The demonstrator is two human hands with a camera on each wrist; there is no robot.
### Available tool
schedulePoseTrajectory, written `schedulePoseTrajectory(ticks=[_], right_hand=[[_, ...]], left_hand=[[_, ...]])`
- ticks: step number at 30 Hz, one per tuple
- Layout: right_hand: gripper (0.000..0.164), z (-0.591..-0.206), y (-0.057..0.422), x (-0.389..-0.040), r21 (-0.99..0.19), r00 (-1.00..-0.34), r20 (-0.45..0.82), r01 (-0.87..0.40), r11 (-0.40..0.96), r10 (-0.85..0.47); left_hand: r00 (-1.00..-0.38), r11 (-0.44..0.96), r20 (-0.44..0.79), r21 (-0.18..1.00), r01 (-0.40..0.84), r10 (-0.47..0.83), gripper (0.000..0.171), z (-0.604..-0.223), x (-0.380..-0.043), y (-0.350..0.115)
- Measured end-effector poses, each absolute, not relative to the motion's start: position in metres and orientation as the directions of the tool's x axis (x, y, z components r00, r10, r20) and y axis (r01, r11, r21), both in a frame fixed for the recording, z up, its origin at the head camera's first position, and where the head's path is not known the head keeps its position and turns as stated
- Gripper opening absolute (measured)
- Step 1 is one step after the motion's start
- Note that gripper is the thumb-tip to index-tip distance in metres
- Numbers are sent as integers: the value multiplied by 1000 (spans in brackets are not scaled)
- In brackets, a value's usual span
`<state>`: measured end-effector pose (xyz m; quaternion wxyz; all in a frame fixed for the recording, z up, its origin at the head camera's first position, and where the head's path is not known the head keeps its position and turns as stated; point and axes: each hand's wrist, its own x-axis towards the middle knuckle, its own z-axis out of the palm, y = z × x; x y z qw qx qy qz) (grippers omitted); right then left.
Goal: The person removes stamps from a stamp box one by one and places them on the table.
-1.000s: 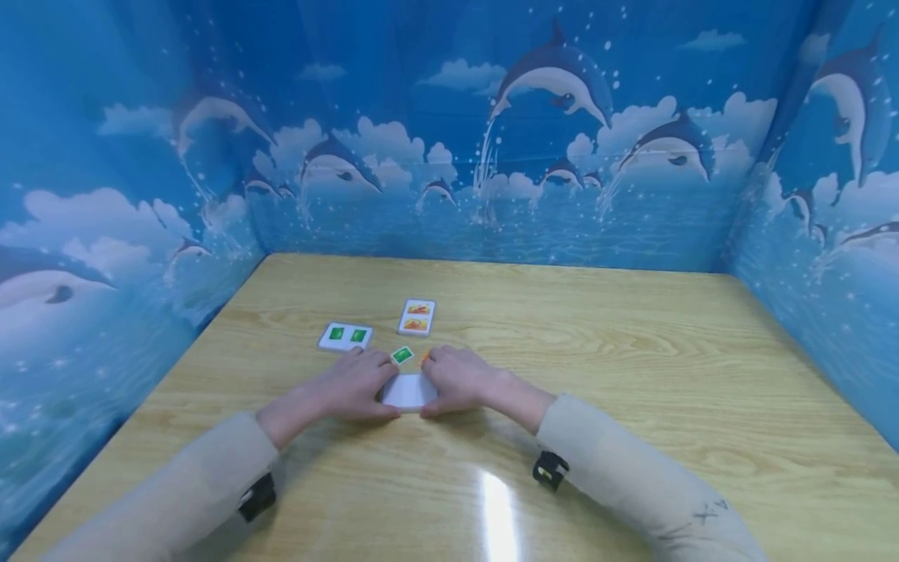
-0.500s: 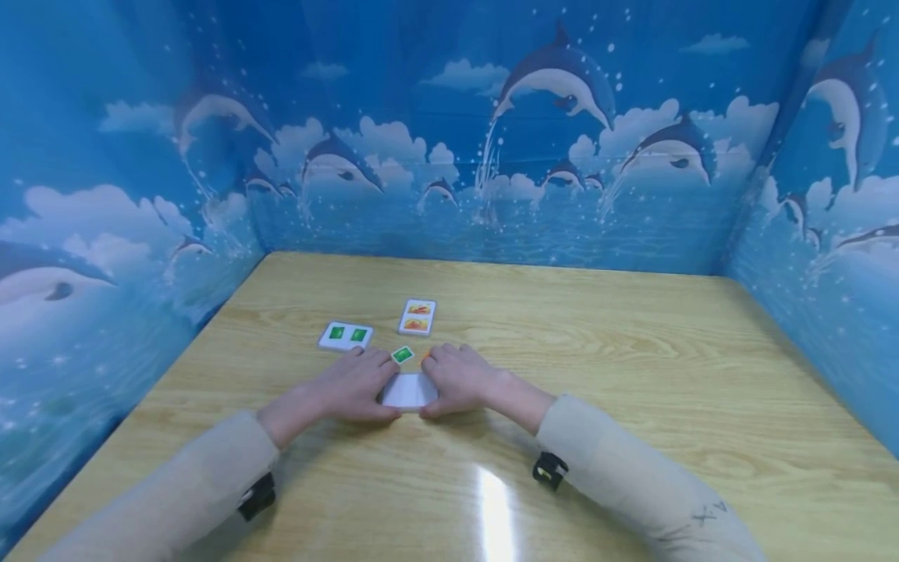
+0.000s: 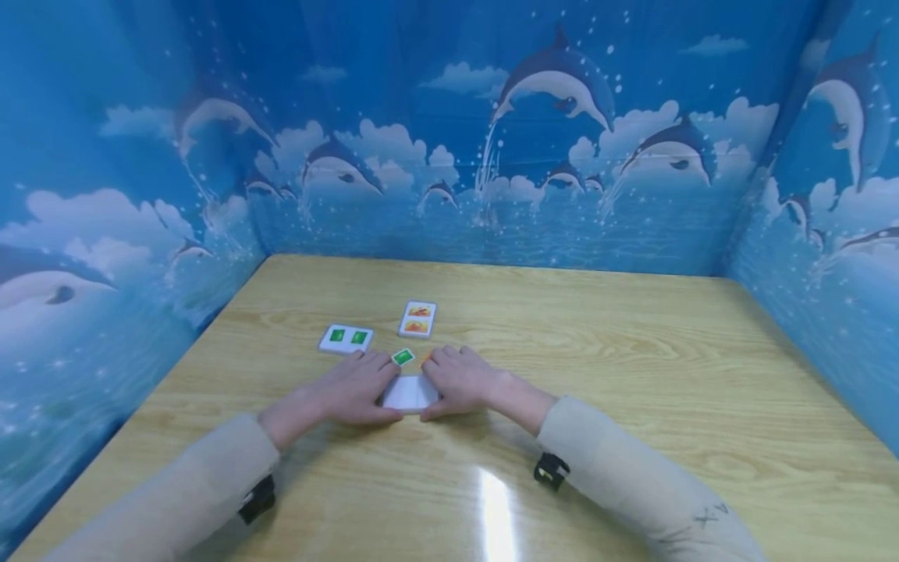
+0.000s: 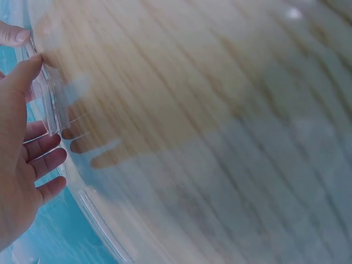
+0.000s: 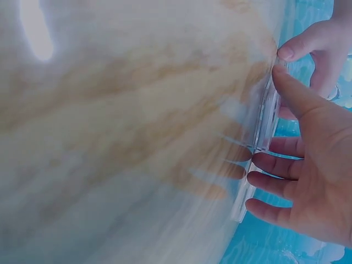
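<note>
Both hands meet at a flat white piece (image 3: 410, 395) on the table, near its centre-left. My left hand (image 3: 360, 388) grips its left side, thumb at the near edge and fingers at the far edge. In the same way my right hand (image 3: 460, 382) grips the right side. In the right wrist view, clear layered edges (image 5: 267, 118) show between thumb and fingers. Just beyond the fingertips lies a small green tile (image 3: 403, 357). A small orange tile (image 3: 425, 360) beside it is mostly hidden by the right fingers.
A white card with two green squares (image 3: 346, 338) lies beyond the left hand. Farther back is a card with two orange pictures (image 3: 417, 318). The wooden table (image 3: 597, 351) ends at dolphin-printed curtains (image 3: 435, 195) behind and at both sides.
</note>
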<state>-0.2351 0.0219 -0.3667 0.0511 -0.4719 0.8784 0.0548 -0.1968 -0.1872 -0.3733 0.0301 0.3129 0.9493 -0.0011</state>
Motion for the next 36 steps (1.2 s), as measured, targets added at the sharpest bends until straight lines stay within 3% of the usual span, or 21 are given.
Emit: schedulePoseTrajectory(ticks=[8, 22, 30, 36], right_hand=[[75, -361, 25, -242, -9, -573, -127, -816, 579, -810], [52, -352, 33, -264, -108, -654, -23, -750, 653, -756], [46, -351, 30, -275, -185, -677, 34, -727, 661, -735], [47, -350, 21, -279, -205, -691, 42, -712, 671, -721]], left_hand=[[-833, 833, -39, 74, 548, 551, 67, -367, -198, -188], [-859, 864, 123, 21, 503, 497, 45, -351, -232, -200], [-900, 895, 94, 102, 434, 425, 43, -348, -249, -216], [-924, 920, 78, 90, 382, 375, 48, -348, -253, -235]])
